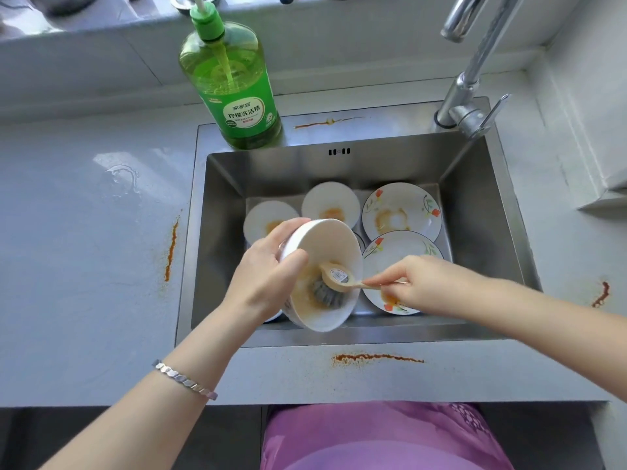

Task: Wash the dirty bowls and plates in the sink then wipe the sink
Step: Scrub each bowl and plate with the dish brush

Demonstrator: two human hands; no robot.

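the left hand (268, 273) gripped the white bowl (322, 276) by its rim, tilted over the sink (475, 198) so its dirty inside faced the brush (334, 281); the right hand (424, 286) pinched that handle, bristles pressed into the orange residue.

A green detergent bottle (234, 96) stands left of the chrome faucet (466, 86).
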